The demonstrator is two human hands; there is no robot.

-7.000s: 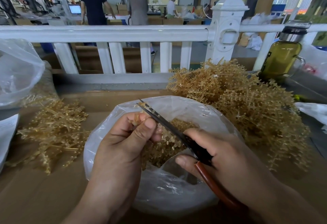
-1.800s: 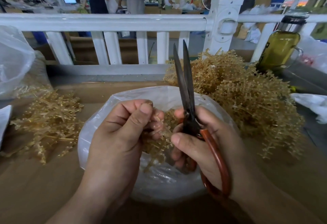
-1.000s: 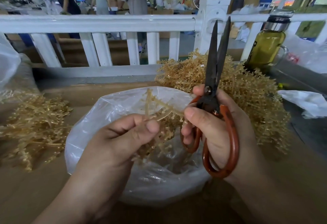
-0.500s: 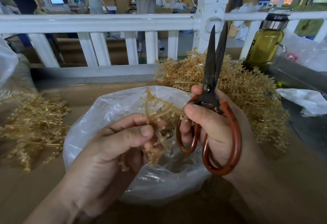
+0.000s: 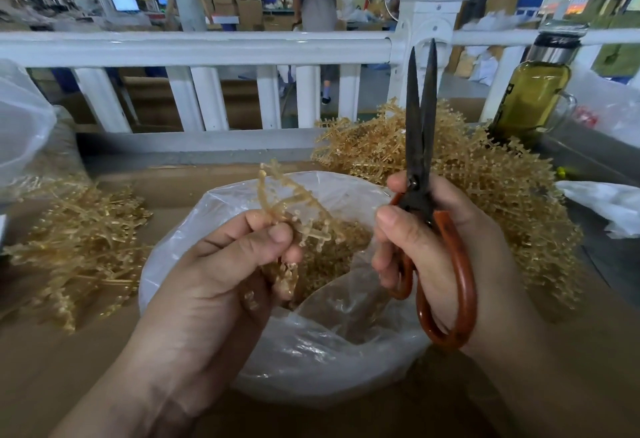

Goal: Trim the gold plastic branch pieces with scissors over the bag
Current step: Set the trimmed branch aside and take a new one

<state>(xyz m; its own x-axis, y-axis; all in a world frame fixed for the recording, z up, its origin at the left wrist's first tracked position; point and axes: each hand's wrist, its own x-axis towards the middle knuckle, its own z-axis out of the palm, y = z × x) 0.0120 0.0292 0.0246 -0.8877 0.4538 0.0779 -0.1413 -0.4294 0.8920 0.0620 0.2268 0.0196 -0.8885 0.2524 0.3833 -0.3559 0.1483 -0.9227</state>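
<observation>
Left hand (image 5: 214,281): grip pinched on gold branch piece (image 5: 280,209), sprig jutting above it, over bag (image 5: 311,351).
Right hand (image 5: 436,250): grip curled round scissors (image 5: 417,160), blades upright, apparently near-closed.

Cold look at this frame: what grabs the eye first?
The dark-bladed scissors, gripped by their orange handles in the right hand, point straight up at centre right. Beside them the left hand pinches a gold branch piece above the clear bag, which holds gold bits. A big gold pile lies behind the scissors on the right, a smaller pile on the left.
</observation>
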